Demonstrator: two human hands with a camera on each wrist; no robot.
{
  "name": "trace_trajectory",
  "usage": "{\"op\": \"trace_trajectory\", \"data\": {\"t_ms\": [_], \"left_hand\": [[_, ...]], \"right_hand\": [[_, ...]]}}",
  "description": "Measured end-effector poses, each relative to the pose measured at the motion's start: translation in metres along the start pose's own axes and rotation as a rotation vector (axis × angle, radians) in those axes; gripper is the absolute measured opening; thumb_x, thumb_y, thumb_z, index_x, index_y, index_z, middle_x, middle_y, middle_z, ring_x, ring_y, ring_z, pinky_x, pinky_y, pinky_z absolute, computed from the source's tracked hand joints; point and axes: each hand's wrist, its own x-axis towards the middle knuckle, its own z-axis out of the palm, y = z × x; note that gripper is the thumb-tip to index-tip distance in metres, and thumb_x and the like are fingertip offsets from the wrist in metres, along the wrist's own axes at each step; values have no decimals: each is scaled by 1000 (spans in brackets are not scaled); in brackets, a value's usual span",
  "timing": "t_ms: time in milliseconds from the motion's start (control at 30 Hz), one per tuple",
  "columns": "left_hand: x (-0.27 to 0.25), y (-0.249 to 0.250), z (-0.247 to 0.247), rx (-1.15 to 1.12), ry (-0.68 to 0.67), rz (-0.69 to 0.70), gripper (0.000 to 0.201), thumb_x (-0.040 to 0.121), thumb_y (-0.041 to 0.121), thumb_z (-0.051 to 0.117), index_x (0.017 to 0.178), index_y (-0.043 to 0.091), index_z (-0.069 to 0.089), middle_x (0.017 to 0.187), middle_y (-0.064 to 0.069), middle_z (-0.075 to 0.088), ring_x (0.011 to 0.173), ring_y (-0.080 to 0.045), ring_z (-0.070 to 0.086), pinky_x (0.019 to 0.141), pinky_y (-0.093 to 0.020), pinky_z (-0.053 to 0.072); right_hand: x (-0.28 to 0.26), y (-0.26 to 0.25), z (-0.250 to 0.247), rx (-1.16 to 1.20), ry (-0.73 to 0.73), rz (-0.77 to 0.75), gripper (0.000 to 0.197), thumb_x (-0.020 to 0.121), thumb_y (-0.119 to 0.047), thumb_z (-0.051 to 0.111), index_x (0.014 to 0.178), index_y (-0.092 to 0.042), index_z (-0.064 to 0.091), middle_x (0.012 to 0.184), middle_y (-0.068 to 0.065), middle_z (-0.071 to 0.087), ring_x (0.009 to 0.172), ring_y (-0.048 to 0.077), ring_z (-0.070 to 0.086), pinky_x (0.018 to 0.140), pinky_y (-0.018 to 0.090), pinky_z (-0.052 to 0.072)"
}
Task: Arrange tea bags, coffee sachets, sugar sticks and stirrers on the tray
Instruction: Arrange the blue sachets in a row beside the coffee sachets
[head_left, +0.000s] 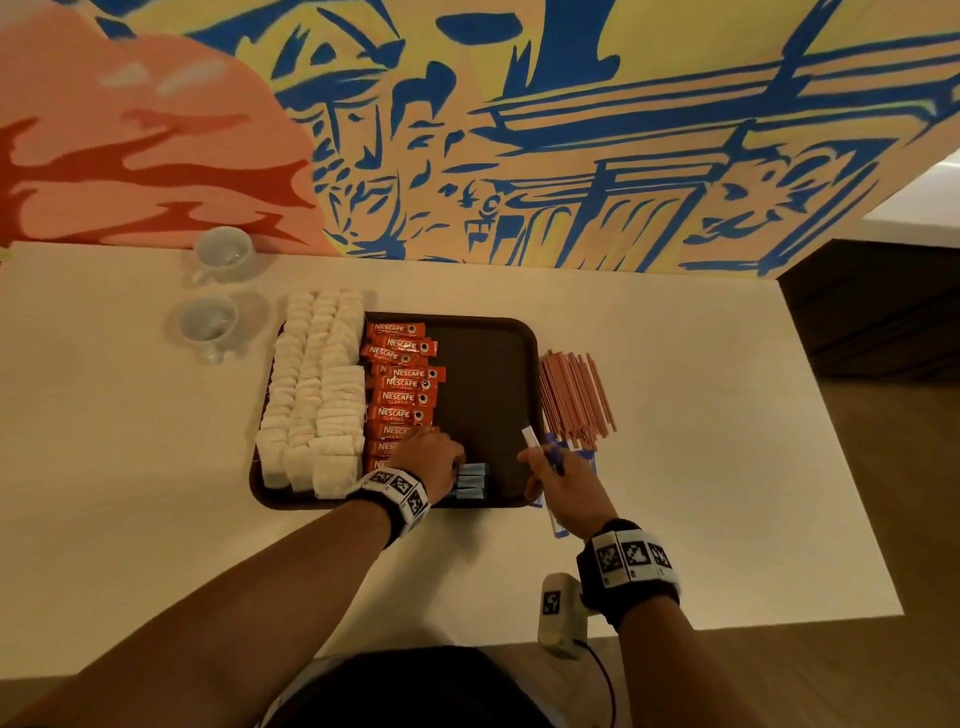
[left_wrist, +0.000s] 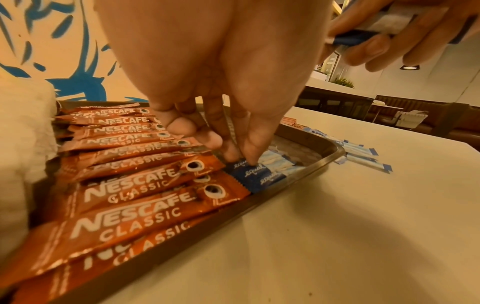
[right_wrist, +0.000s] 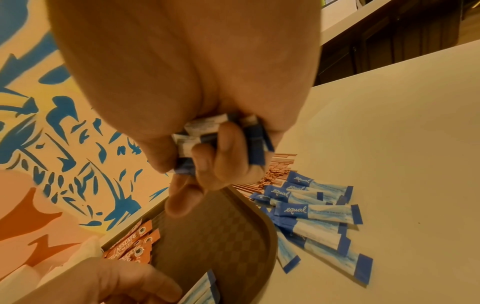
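Sugar sticks, laying in progress.
Head: tea bags (head_left: 311, 395) and coffee sachets (head_left: 400, 389) fill the tray (head_left: 488, 364); stirrers (head_left: 574, 397) wait on the tabletop (head_left: 701, 441). Left wrist: our left hand (left_wrist: 207, 82) presses its fingertips (left_wrist: 250, 158), uncurled, on the laid sugar sticks (left_wrist: 262, 170). Right wrist: our right hand (right_wrist: 197, 102) clamps a bundle (right_wrist: 197, 131); next we judge one is dealt alongside.

A café or hotel lounge, by every sign. Beyond both hands, a hand-painted wall mural (head_left: 519, 130) in blue, yellow and orange rising straight from the back edge of the cream tabletop (head_left: 701, 415). Far left of the left hand (head_left: 434, 457), two white ceramic cups (head_left: 215, 291) on saucers. Under that hand, a dark brown plastic serving tray (head_left: 488, 374) stocked in bulk with orange Nescafé sachets (left_wrist: 145, 179). Off past the right hand (head_left: 558, 480), in the left wrist view, a brown padded booth bench (left_wrist: 420, 115) and another pale table (left_wrist: 384, 106).
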Motion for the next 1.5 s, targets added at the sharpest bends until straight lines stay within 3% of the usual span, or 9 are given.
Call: {"op": "trace_trajectory", "data": {"t_ms": [233, 333, 433, 633, 867, 1000, 1167, 1300, 1500], "left_hand": [[-12, 9, -19, -224, 157, -49, 25, 98, 30, 59, 122, 26, 66, 121, 5, 64, 114, -16, 55, 100, -30, 43], [-24, 22, -45, -493, 249, -63, 23, 99, 33, 59, 119, 25, 67, 111, 11, 66, 101, -6, 60, 82, -17, 44], [-44, 36, -69, -736, 266, 13, 29, 101, 40, 53, 122, 26, 66, 110, 17, 64, 100, -1, 60, 84, -17, 45], [-86, 59, -87, -949, 262, 160, 20, 98, 24, 63, 116, 26, 69, 96, 8, 73, 86, -5, 69, 76, -20, 55], [-117, 84, -85, -1120, 382, 62, 9, 94, 20, 68, 98, 15, 74, 84, 1, 74, 75, -9, 67, 70, -19, 52], [-128, 94, -75, -1063, 448, -14, 11, 87, 30, 75, 90, 19, 72, 87, 4, 73, 83, -8, 68, 80, -26, 56], [-140, 100, -70, -1073, 489, -76, 18, 85, 20, 79, 92, 17, 62, 89, -8, 71, 82, -21, 70, 77, -37, 59], [-147, 101, -73, -1092, 430, -60, 23, 87, 18, 76, 106, 20, 62, 93, -2, 74, 85, -16, 72, 76, -30, 61], [-152, 103, -80, -1137, 469, -13, 14, 93, 13, 68, 107, 14, 68, 88, -2, 77, 80, -13, 73, 72, -22, 58]], "right_hand": [[-11, -6, -14, 22, -31, -22, 25, 106, -33, 49, 111, -16, 67, 81, 2, 65, 70, 6, 60, 63, 13, 46], [-17, -13, -23, -8, -51, -113, 29, 105, -33, 48, 114, -16, 70, 94, 8, 70, 87, 15, 67, 74, 14, 50], [-27, -25, -31, -31, -94, -201, 32, 104, -35, 50, 110, -11, 69, 91, 13, 70, 79, 10, 65, 72, 13, 48], [-46, -42, -36, -217, -203, -311, 23, 106, -32, 49, 115, -20, 67, 92, -8, 65, 86, 6, 63, 73, 17, 47], [-71, -44, -42, -87, -202, -453, 18, 104, -27, 55, 114, -36, 67, 97, -20, 66, 88, -9, 61, 73, 8, 45], [-84, -42, -45, -40, -218, -512, 24, 101, -24, 60, 122, -36, 61, 110, -29, 61, 98, -25, 54, 79, -4, 38], [-93, -36, -49, 41, -234, -524, 25, 101, -23, 59, 124, -27, 67, 106, -23, 69, 93, -12, 64, 78, 3, 45], [-92, -32, -53, 55, -210, -525, 20, 99, -22, 63, 116, -26, 73, 94, -19, 74, 91, -3, 68, 77, 7, 48], [-88, -28, -53, 48, -179, -471, 9, 93, -25, 72, 98, -20, 76, 89, -13, 76, 86, 5, 71, 81, 23, 55]]}}
